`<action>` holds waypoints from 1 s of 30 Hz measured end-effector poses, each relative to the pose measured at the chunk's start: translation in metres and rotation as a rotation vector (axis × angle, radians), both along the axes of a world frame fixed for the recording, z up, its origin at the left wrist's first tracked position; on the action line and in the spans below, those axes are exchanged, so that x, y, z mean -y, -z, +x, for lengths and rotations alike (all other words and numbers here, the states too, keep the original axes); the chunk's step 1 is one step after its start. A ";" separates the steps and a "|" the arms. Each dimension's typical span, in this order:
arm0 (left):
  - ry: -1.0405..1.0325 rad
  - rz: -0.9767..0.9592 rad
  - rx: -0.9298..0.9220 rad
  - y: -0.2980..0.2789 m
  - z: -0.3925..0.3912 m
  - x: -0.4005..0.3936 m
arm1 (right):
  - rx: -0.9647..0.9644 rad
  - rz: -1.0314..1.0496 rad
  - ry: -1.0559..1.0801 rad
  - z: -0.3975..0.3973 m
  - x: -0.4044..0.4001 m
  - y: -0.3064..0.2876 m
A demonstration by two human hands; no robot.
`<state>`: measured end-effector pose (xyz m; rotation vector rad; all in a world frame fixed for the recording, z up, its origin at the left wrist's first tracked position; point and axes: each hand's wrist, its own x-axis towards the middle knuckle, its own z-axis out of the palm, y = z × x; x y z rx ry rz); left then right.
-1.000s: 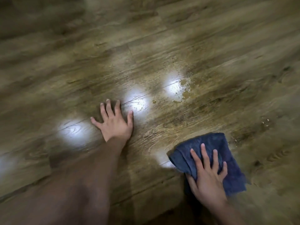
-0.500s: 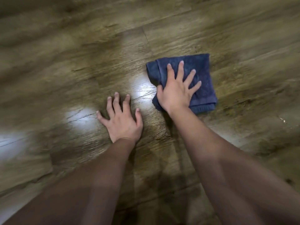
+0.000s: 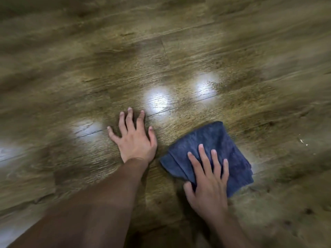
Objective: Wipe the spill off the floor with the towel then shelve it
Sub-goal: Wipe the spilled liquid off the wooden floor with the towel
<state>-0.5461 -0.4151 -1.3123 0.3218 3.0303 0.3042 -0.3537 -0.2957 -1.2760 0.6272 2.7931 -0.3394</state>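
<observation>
A folded dark blue towel [image 3: 217,142] lies flat on the wooden plank floor [image 3: 179,59]. My right hand [image 3: 208,181] presses down on its near half with straight, spread fingers. To the left of the towel my left hand [image 3: 134,140] rests flat on the bare floor, fingers spread, holding nothing. A faint wet, speckled patch [image 3: 217,85] shows beside a bright light reflection, beyond the towel. The view is motion-blurred at the edges.
Bright ceiling-light reflections [image 3: 156,101] dot the floor in a row from left to right. A few small pale crumbs [image 3: 301,140] lie to the right of the towel. No shelf or furniture is in view.
My right hand has dragged the towel back from the far spot toward me and to the right. My left hand stays planted on the floor.
</observation>
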 end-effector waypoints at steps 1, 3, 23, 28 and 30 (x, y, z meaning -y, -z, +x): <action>0.000 0.004 -0.004 0.000 0.001 0.000 | 0.008 0.011 0.004 -0.008 -0.001 0.000; 0.003 0.003 -0.007 0.001 0.000 0.000 | 0.007 0.035 0.019 -0.033 -0.008 0.001; -0.001 0.008 -0.022 0.002 0.001 -0.001 | -0.172 -0.109 -0.104 -0.138 -0.063 0.000; 0.000 0.020 -0.034 0.006 0.000 0.001 | -0.097 -0.106 -0.079 -0.043 -0.004 0.001; 0.000 0.028 -0.048 0.006 0.000 0.002 | -0.054 -0.078 -0.068 -0.026 0.004 0.003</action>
